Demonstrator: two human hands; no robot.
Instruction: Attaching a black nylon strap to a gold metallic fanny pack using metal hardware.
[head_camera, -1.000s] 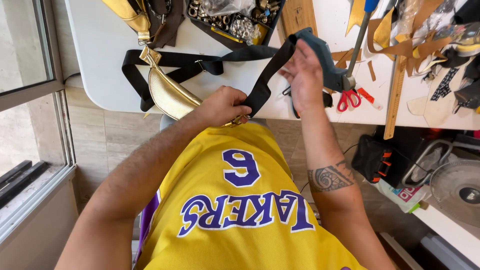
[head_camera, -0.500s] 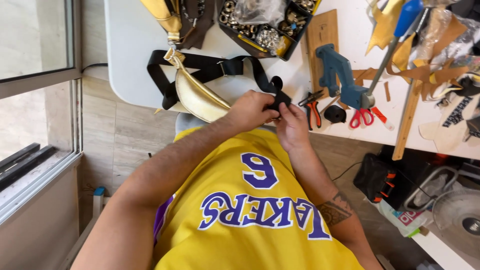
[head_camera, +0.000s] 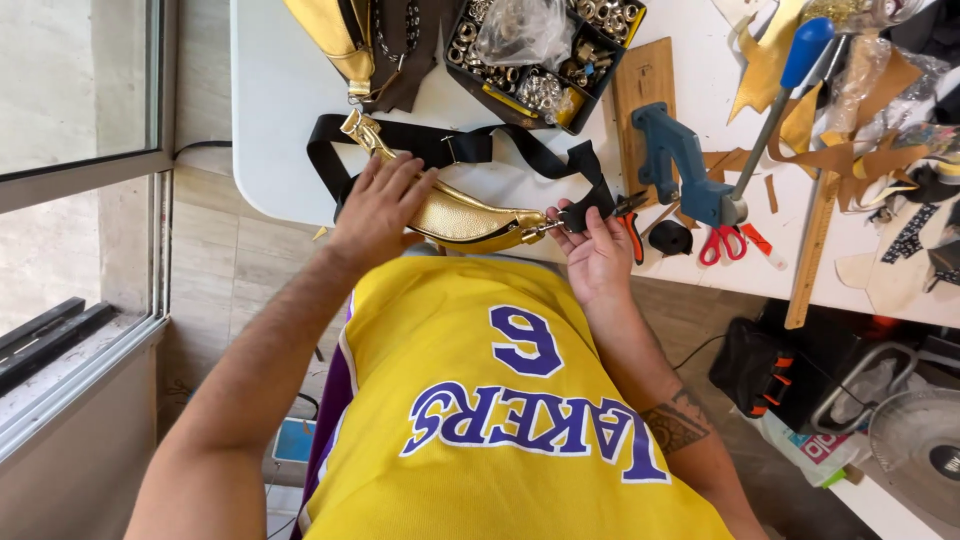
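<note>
A gold crescent-shaped bag (head_camera: 455, 212) lies at the near edge of the white table (head_camera: 280, 100), with a black webbing strap (head_camera: 470, 148) looped behind it. My left hand (head_camera: 378, 205) rests flat on the bag's left end, fingers spread. At the bag's right end, my right hand (head_camera: 597, 245) pinches the black strap end and its small metal clasp (head_camera: 570, 217).
A black tray of metal hardware (head_camera: 545, 50) stands at the back. A blue hand press (head_camera: 690, 170), wooden block (head_camera: 640, 90), red scissors (head_camera: 722, 243), orange-handled pliers (head_camera: 633, 228), a wooden ruler (head_camera: 812, 250) and leather scraps (head_camera: 800, 110) lie to the right. A window is on the left.
My left hand has moved left from the strap end onto the gold bag. My right hand stays at the strap's clasp, which it brought down from a raised position a second ago.
</note>
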